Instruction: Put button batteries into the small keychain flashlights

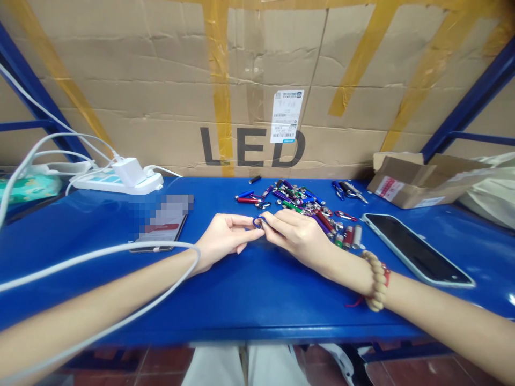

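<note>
My left hand point(224, 236) and my right hand point(295, 233) meet at the middle of the blue table point(257, 289). Both pinch a small blue carabiner clip point(257, 221) between their fingertips. Just behind my right hand lies a pile of small coloured keychain flashlights and clips point(300, 201). A beaded bracelet with a red cord point(376, 281) sits on my right wrist. A white cable point(120, 257) loops over my left forearm.
A phone point(161, 228) lies left of my hands and another phone point(418, 249) lies to the right. A white power strip with a charger point(120, 179) stands at the back left. An open cardboard box point(414, 182) sits back right. A cardboard wall marked LED point(253, 147) closes the back.
</note>
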Action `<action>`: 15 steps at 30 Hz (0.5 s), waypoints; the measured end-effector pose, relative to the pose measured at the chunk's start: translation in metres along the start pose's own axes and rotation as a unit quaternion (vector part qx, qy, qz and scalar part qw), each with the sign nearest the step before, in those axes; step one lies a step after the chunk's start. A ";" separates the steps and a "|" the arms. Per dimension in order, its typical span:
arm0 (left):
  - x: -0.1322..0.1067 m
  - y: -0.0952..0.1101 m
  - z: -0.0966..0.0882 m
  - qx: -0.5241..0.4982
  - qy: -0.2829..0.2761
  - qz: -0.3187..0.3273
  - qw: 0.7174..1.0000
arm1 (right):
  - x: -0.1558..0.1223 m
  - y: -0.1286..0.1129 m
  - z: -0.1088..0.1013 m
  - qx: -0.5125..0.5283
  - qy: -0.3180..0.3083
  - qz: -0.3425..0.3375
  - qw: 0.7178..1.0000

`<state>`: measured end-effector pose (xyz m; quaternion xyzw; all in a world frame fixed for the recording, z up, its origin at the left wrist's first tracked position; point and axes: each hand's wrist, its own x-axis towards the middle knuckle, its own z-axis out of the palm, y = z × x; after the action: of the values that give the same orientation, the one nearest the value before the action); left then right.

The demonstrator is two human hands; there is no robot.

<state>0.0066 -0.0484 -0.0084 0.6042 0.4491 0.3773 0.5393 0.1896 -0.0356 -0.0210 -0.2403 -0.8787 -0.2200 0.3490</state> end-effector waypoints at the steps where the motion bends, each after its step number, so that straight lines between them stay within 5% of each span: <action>1: 0.000 0.000 0.000 0.014 -0.008 0.000 1.000 | 0.000 -0.001 0.000 -0.003 0.000 -0.004 1.000; 10: 0.002 0.000 -0.002 0.073 -0.003 0.000 0.997 | 0.004 0.014 -0.004 -0.023 -0.016 0.092 0.995; 15: 0.004 0.002 -0.005 0.052 0.024 0.014 0.998 | 0.009 0.050 -0.024 -0.121 -0.122 0.235 0.957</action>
<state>0.0032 -0.0433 -0.0054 0.6283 0.4723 0.3758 0.4908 0.2248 -0.0069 0.0122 -0.5050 -0.8005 -0.2051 0.2490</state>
